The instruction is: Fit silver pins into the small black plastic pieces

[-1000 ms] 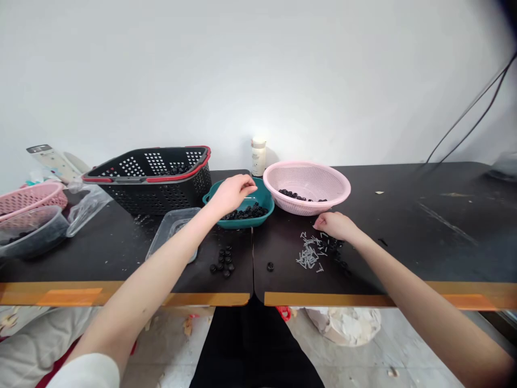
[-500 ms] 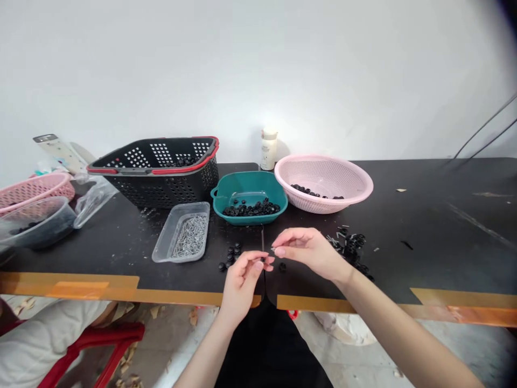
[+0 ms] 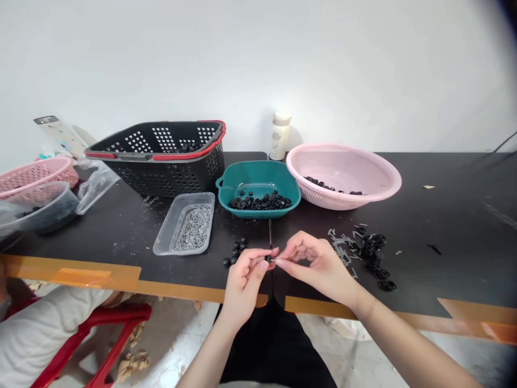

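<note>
Left hand (image 3: 244, 277) and right hand (image 3: 317, 267) are together over the counter (image 3: 129, 237), the left pinching a small black cap (image 3: 268, 259), the right a slim metal pin (image 3: 273, 260) at its side; whether the pin is seated cannot be told. This piece looks unfinished, and plenty seems left: shiny pins (image 3: 194, 229) in the clear plastic tray (image 3: 166, 237), round caps (image 3: 262, 202) in the smooth teal basin (image 3: 252, 175).

Both hands (image 3: 244, 277) (image 3: 321, 267) close together (each in a pinch)

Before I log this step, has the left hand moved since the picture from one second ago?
Yes: judged against the teal basin, the left hand has drawn back from over the basin to its near side.
</note>
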Motion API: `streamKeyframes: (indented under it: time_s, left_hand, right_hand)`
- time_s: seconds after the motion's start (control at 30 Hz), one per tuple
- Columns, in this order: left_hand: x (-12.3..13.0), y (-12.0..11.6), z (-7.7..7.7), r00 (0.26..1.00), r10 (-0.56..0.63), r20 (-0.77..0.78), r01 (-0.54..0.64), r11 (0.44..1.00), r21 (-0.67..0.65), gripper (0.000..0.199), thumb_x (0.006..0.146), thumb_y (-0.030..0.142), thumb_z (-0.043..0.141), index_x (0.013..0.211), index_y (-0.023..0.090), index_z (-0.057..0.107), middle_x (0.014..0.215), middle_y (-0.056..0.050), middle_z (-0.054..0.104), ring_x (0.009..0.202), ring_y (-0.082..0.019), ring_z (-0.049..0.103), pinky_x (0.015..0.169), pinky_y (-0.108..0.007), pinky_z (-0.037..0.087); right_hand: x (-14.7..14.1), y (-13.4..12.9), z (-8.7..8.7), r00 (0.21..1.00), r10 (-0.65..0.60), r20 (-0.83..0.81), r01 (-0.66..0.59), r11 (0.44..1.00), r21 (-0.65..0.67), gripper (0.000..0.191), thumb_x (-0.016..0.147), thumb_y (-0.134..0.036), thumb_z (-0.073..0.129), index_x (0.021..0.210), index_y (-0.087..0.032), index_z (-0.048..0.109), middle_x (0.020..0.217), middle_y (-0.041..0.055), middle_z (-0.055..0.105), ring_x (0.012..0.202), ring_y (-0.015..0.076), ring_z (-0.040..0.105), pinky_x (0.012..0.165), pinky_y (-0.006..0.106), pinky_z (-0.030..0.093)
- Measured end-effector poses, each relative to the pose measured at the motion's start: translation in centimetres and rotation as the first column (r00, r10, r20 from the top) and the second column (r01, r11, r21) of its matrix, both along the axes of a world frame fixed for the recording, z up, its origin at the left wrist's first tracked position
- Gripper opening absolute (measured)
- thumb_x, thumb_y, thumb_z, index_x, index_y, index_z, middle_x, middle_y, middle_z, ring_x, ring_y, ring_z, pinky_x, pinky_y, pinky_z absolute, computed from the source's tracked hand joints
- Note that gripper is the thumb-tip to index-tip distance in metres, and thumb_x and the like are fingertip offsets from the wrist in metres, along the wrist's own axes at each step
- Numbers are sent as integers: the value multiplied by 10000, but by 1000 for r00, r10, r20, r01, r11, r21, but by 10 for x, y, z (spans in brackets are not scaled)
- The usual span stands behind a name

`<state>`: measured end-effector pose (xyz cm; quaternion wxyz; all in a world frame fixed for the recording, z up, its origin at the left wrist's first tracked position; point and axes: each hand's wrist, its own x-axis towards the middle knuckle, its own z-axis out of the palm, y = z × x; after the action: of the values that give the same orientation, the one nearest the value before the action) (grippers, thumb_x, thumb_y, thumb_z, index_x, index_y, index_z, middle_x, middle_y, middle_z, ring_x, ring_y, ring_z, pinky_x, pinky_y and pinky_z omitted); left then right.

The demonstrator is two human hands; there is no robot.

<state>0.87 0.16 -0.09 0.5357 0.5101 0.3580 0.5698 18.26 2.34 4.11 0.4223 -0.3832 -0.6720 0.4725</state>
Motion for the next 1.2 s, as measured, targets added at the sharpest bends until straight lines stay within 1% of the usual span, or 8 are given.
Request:
streamKeyframes:
  time_s: [0.27, 0.53, 0.67, 0.8, 0.93, 1.03, 1.1, 1.2]
  left_hand:
    - [-2, -1, 0, 985, 1, -172, 4, 999, 32, 166, 882, 218, 611, 1017, 211, 709, 1095, -58, 729, 961, -190, 705, 872, -292, 576]
    - [0, -3, 1, 986, -15, -169, 18, 1000, 13, 142, 889, 235, 599, 1007, 194, 667, 1103, -60, 733, 1003, -192, 699, 893, -289, 562]
    - [-1, -3, 0, 980, -36, -194, 38, 999, 10, 161, 895, 264, 594, 1020, 187, 660, 1107, -70, 730, 1005, -192, 696, 893, -290, 555]
    - [-1, -1, -4, 988, -36, -150, 29, 999, -44, 220, 899, 331, 591, 1031, 165, 650, 1018, -78, 748, 870, -184, 726, 818, -294, 579]
    - [-1, 0, -5, 996, -53, -71, 46, 995, -94, 269, 883, 384, 610, 1019, 154, 644, 928, -71, 753, 856, -192, 726, 811, -313, 587]
    - [-1, 1, -2, 997, -60, 48, 66, 991, -117, 311, 849, 423, 646, 983, 142, 632, 981, -102, 746, 869, -220, 729, 788, -341, 601]
    - [-2, 1, 0, 990, -46, 135, 65, 988, -137, 321, 842, 432, 655, 967, 139, 615, 1042, -133, 737, 878, -237, 731, 786, -364, 602]
    - [-3, 2, 0, 976, -22, 217, 51, 990, -132, 290, 850, 416, 654, 943, 147, 598, 1067, -142, 734, 885, -228, 732, 799, -366, 595]
  right_hand:
    - [8, 0, 11, 970, -36, 239, -3, 987, 164, 184, 820, -168, 643, 740, -211, 483, 734, -9, 652, 649, 133, 618, 633, 244, 506]
    - [7, -6, 25, 942, -16, 336, -73, 965, 251, 188, 836, -133, 597, 735, -212, 460, 711, -29, 638, 650, 122, 624, 596, 210, 461]
    - [7, -6, 27, 889, -52, 454, -105, 944, 313, 191, 864, -119, 591, 737, -206, 478, 694, -40, 625, 620, 107, 603, 574, 202, 426]
    - [5, -4, 24, 862, -54, 503, -135, 933, 333, 104, 891, -155, 596, 824, -218, 546, 754, -21, 660, 650, 130, 618, 600, 226, 455]
    - [2, -2, 26, 905, -36, 424, -112, 942, 317, 4, 885, -227, 631, 886, -226, 627, 813, 10, 704, 695, 159, 657, 663, 260, 517]
    - [6, -2, 28, 950, 17, 310, -98, 964, 247, 94, 866, -313, 664, 901, -227, 679, 838, 24, 725, 718, 175, 678, 692, 279, 554]
    - [13, -1, 26, 960, -8, 281, -50, 979, 199, 157, 840, -359, 688, 917, -222, 695, 836, 32, 726, 714, 185, 678, 692, 297, 568]
    - [25, 1, 13, 908, -82, 410, -9, 977, 215, 247, 795, -346, 727, 1012, -231, 696, 881, 44, 704, 741, 200, 657, 705, 332, 564]
